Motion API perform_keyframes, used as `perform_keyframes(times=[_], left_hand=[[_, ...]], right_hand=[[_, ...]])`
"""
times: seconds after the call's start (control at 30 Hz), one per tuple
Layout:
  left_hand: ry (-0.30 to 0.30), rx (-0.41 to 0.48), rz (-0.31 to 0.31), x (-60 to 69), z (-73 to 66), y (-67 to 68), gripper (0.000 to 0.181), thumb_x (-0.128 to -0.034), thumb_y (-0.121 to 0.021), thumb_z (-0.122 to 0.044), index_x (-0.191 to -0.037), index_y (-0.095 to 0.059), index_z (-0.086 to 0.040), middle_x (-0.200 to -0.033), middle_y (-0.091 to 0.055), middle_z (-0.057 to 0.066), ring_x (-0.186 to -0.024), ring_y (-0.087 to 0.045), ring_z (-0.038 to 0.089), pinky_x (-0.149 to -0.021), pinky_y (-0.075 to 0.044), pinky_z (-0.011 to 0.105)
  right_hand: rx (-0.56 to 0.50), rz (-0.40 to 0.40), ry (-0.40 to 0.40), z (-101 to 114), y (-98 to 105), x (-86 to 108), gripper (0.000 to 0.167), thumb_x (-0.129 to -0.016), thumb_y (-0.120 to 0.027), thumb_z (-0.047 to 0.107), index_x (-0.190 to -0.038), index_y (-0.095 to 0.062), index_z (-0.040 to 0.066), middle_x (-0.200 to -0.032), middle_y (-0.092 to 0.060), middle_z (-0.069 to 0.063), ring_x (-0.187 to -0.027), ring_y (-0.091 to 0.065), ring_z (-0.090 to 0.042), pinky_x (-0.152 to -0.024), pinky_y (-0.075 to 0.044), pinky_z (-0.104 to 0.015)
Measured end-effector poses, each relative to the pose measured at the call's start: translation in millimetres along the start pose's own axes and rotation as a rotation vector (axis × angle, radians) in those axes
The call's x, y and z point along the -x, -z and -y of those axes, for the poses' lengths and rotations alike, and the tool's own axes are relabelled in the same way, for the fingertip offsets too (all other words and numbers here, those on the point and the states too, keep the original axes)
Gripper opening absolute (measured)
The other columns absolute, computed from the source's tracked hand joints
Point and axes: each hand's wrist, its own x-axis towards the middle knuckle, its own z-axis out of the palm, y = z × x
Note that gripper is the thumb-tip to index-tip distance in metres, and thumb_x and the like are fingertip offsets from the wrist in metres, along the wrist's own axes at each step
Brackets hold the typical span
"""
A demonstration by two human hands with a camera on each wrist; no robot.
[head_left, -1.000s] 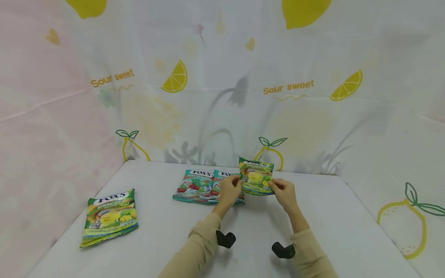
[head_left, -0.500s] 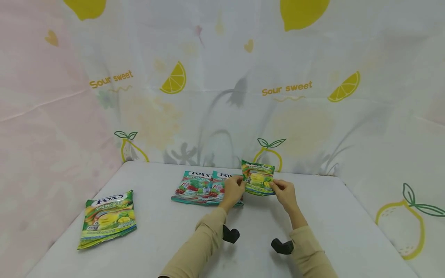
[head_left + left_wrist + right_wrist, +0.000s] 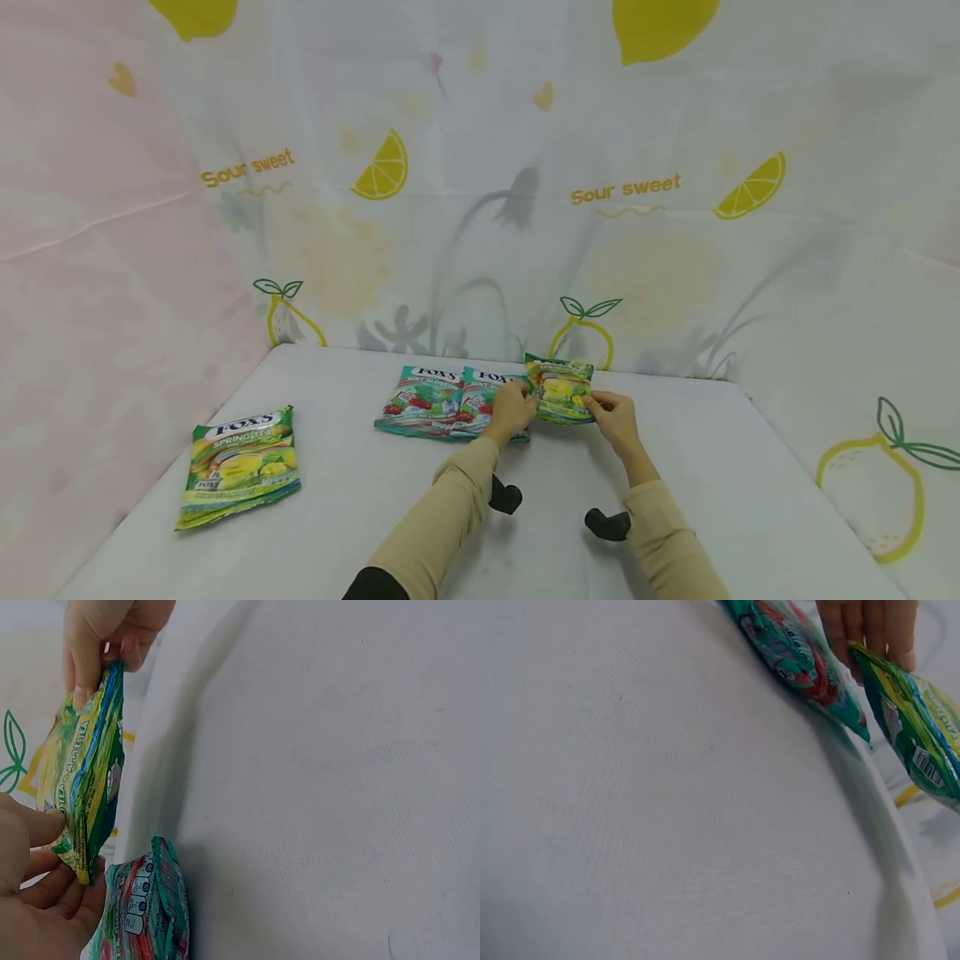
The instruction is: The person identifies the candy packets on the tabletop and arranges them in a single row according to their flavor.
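Observation:
A yellow-green Spring Tea bag point(image 3: 561, 392) is held at the table's back edge, just right of two teal Mint Blossom bags. My left hand point(image 3: 512, 410) pinches its left side, in front of the right-hand teal bag point(image 3: 477, 406). The bag's right side is pinched by my right hand point(image 3: 615, 423). Both hands grip the held bag point(image 3: 88, 765) in the left wrist view, thumbs on the printed face. In the right wrist view the bag point(image 3: 922, 735) hangs tilted above the cloth, with the left hand's fingers point(image 3: 874, 626) at its upper end.
The left-hand teal bag point(image 3: 422, 402) lies near the back, its right edge meeting its neighbour. At the left of the white table point(image 3: 337, 517) lies a stack of Spring Tea bags point(image 3: 242, 467). A lemon-printed cloth point(image 3: 465, 242) rises behind the table.
The held bag has come down slightly and shifted a little right. My left hand has moved right with it, while the right hand has stayed nearly in place.

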Motion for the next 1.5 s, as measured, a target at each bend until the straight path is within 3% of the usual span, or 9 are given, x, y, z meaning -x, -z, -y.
perform_keyframes(times=[0.13,0.27,0.5,0.7,0.9,1.13,1.27,1.4,1.5], left_hand=[[0.018,-0.066,0.024,-1.1,0.2,-0.5,0.014,-0.0835,-0.066,-0.005,-0.075,-0.06,0.004,-0.071,-0.059,0.012,-0.063,-0.051,0.02,-0.055,-0.041,0.028],[0.051,-0.098,0.111,-3.3,0.4,-1.7,0.031,-0.0839,-0.066,-0.005,-0.062,-0.044,-0.003,-0.059,-0.04,0.004,-0.053,-0.034,0.015,-0.049,-0.028,0.026],[-0.01,-0.178,0.183,-12.6,20.9,-15.9,0.029,-0.0848,-0.068,-0.015,-0.064,-0.055,0.002,-0.063,-0.057,0.012,-0.056,-0.048,0.019,-0.052,-0.042,0.032],[0.037,-0.174,0.174,-0.6,2.0,-3.9,0.021,-0.0846,-0.066,-0.009,-0.069,-0.057,0.002,-0.065,-0.057,0.009,-0.056,-0.045,0.016,-0.051,-0.038,0.029],[0.035,-0.174,0.157,2.5,3.2,-4.9,0.023,-0.083,-0.058,0.001,-0.063,-0.048,-0.004,-0.06,-0.045,0.004,-0.053,-0.037,0.015,-0.048,-0.031,0.026],[0.054,-0.165,0.16,4.4,6.3,-7.1,0.009,-0.0786,-0.054,0.006,-0.073,-0.059,0.002,-0.067,-0.056,0.01,-0.058,-0.041,0.016,-0.051,-0.034,0.027],[0.008,-0.222,0.158,5.8,8.0,-8.6,0.007,-0.0801,-0.057,0.006,-0.075,-0.06,0.003,-0.069,-0.059,0.011,-0.059,-0.044,0.015,-0.051,-0.036,0.027],[-0.059,-0.283,0.127,6.3,9.5,-9.3,0.017,-0.0782,-0.06,0.005,-0.064,-0.053,-0.002,-0.062,-0.052,0.006,-0.059,-0.043,0.015,-0.052,-0.035,0.027],[-0.088,-0.327,0.123,6.8,9.9,-9.7,0.03,-0.0786,-0.061,0.003,-0.057,-0.043,-0.007,-0.058,-0.044,0.004,-0.059,-0.041,0.017,-0.054,-0.036,0.028]], right_hand=[[0.055,0.013,-0.069,1,-1,0.4,0.026,-0.085,-0.068,0.012,-0.098,-0.068,-0.011,-0.094,-0.067,-0.024,-0.069,-0.053,-0.009,-0.054,-0.043,-0.018],[0.183,0.016,-0.179,10,-4,3.2,0.023,-0.086,-0.063,0.001,-0.102,-0.063,-0.017,-0.099,-0.064,-0.03,-0.068,-0.049,-0.005,-0.054,-0.041,-0.017],[0.267,0.065,-0.234,-1,-3,6.5,0.022,-0.088,-0.061,0.0,-0.103,-0.064,-0.016,-0.1,-0.065,-0.028,-0.069,-0.048,-0.005,-0.059,-0.041,-0.018],[0.285,0.063,-0.237,-4,-2,9.3,0.022,-0.088,-0.061,0.002,-0.103,-0.065,-0.014,-0.106,-0.063,-0.029,-0.072,-0.049,-0.008,-0.059,-0.042,-0.02],[0.283,0.057,-0.258,-5,-2,11.2,0.023,-0.088,-0.061,0.003,-0.102,-0.064,-0.015,-0.106,-0.063,-0.029,-0.074,-0.049,-0.007,-0.062,-0.042,-0.019],[0.252,0.044,-0.292,-9,-2,14.0,0.024,-0.088,-0.06,0.003,-0.104,-0.063,-0.016,-0.106,-0.063,-0.029,-0.073,-0.048,-0.007,-0.06,-0.041,-0.018],[0.237,0.037,-0.309,-9,-2,15.5,0.025,-0.089,-0.061,0.004,-0.104,-0.063,-0.016,-0.105,-0.064,-0.029,-0.083,-0.057,-0.018,-0.068,-0.045,-0.02],[0.241,0.035,-0.325,-8,-1,16.6,0.027,-0.089,-0.06,0.006,-0.106,-0.063,-0.015,-0.106,-0.064,-0.028,-0.102,-0.058,-0.033,-0.083,-0.047,-0.03],[0.23,0.023,-0.349,-9,-1,16.8,0.027,-0.088,-0.061,0.007,-0.105,-0.064,-0.014,-0.105,-0.065,-0.026,-0.099,-0.058,-0.03,-0.08,-0.048,-0.028]])
